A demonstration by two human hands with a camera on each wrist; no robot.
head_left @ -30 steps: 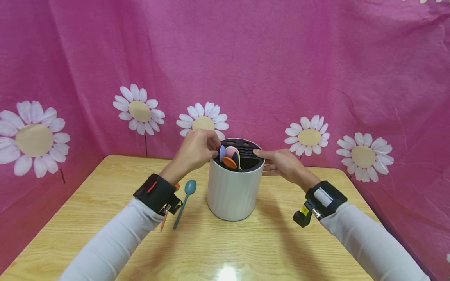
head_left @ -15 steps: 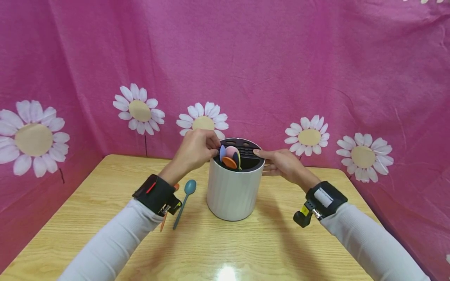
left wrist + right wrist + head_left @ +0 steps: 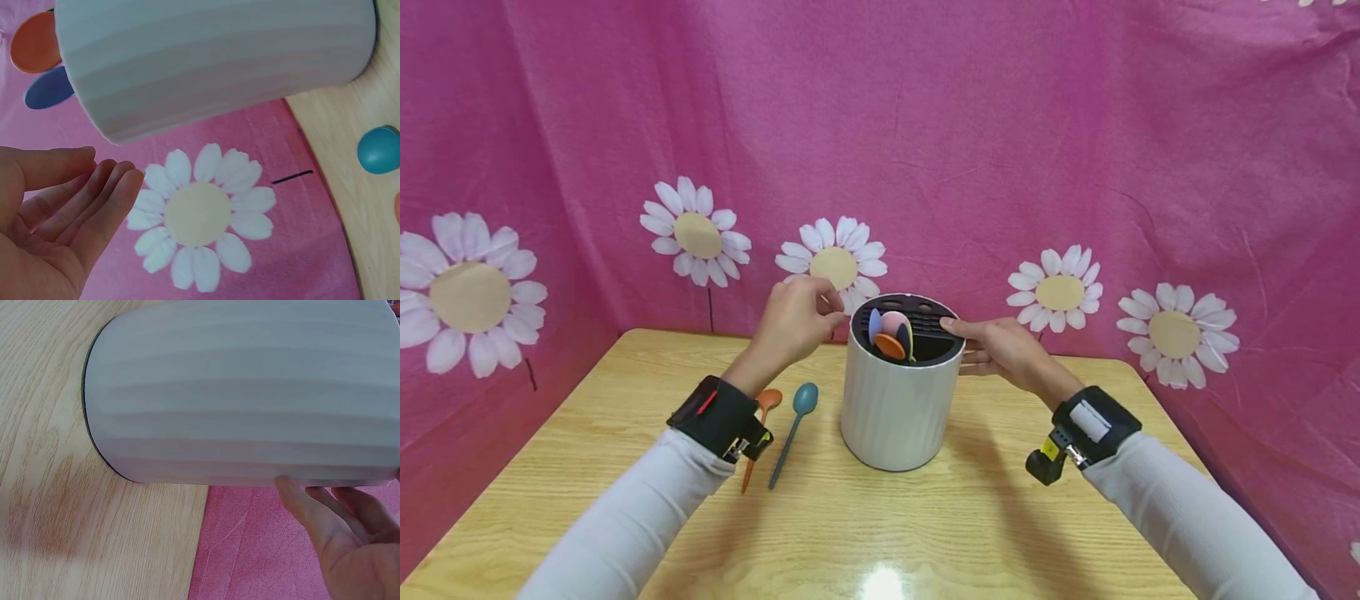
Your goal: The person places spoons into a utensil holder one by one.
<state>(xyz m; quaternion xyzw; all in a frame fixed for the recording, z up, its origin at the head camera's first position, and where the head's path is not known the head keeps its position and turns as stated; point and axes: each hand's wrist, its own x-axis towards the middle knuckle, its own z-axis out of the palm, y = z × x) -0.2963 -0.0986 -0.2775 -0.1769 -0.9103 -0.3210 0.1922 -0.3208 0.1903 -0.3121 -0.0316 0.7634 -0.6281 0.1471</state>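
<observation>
A white ribbed utensil holder (image 3: 895,417) with a dark slotted top stands upright on the table. Several colourful spoons (image 3: 889,347) are in its front compartment, heads up. My right hand (image 3: 1003,350) holds the holder's right side, thumb over the rim and fingers against the outer wall (image 3: 250,425). Just left of the rim hovers my left hand (image 3: 793,317), its fingers loosely bent around nothing; in the left wrist view the hand (image 3: 62,219) is apart from the holder. A teal spoon (image 3: 804,400) and an orange spoon (image 3: 768,400) lie to the holder's left.
The wooden table (image 3: 865,525) carries the holder near its middle. Behind it hangs a pink cloth (image 3: 940,150) printed with white daisies, which also covers both sides.
My left hand has let go of the spoons in the holder and moved left, uncovering more of the orange spoon on the table. The right hand has stayed put.
</observation>
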